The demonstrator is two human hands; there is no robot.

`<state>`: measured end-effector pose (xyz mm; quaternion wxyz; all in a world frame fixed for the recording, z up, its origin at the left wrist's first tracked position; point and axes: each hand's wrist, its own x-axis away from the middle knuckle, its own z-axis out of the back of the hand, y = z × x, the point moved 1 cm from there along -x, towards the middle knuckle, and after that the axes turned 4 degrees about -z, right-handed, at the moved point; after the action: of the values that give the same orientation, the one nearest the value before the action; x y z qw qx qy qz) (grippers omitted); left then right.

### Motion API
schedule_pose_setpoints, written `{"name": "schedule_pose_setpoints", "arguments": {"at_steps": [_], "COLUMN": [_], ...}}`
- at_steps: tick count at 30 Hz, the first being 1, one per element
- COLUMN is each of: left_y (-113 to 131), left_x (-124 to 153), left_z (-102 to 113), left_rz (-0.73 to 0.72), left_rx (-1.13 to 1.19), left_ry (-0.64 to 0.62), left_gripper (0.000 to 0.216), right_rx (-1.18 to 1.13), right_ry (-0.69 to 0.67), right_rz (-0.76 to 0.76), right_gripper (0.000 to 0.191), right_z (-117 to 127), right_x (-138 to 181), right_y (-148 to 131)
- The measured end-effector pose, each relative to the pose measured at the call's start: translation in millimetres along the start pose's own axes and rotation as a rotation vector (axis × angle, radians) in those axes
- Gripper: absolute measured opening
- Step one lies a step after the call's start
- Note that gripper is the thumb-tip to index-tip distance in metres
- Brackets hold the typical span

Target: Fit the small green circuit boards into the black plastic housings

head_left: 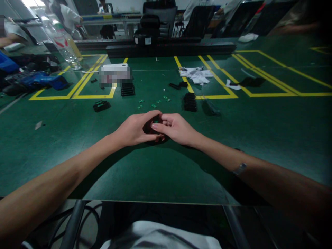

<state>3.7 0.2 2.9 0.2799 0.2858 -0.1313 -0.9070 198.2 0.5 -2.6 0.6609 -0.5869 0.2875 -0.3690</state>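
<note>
In the hollow between the left hand (pixel 131 130) and the right hand (pixel 180 128) lies a small green piece (pixel 156 121), which I view from afar, just beyond the right thumb tip (pixel 155 126) and therefore nearer the right hand. Its long axis is too small to read. The left forefinger and thumb arch apart around the hollow; the right fingers curl inward above their thumb. I cannot tell whether either hand pinches the piece, since shadow hides the contacts.

Beyond the fingers, near them on the desk (pixel 166 173), I note loose green pieces (pixel 154 105), scattered and well apart from any grip. Left of the fingers sits a black case (pixel 101 105) with green showing inside. Farther beyond, to the left, is a ribbed black stack (pixel 127 90); beyond to the right, nearer, stands another black stack (pixel 190 102). Whether these two hold anything, I cannot make out.
</note>
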Motion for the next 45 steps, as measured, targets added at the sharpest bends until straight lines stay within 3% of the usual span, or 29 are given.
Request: {"name": "schedule_pose_setpoints", "arguments": {"at_steps": [15,32,45], "left_y": [1.5,1.5,3.3], "left_x": [0.3,-0.9,-2.8], "left_z": [-2.2,-0.5,-1.2], "left_rz": [-0.005,0.05,0.077], "left_rx": [-0.125,-0.028,0.034], "left_ry": [0.011,-0.022,-0.013], "left_gripper": [0.059,0.071,0.067], "right_rx": [-0.021,-0.003,-0.018], "right_ry": [-0.035,0.019,0.015], "right_rz": [0.036,0.011,0.032], "right_gripper": [0.019,0.019,0.025], "right_z": [0.3,0.2,0.3], "right_x": [-1.8,-2.4,-1.7], "right_y": [-1.6,0.6,1.2]}}
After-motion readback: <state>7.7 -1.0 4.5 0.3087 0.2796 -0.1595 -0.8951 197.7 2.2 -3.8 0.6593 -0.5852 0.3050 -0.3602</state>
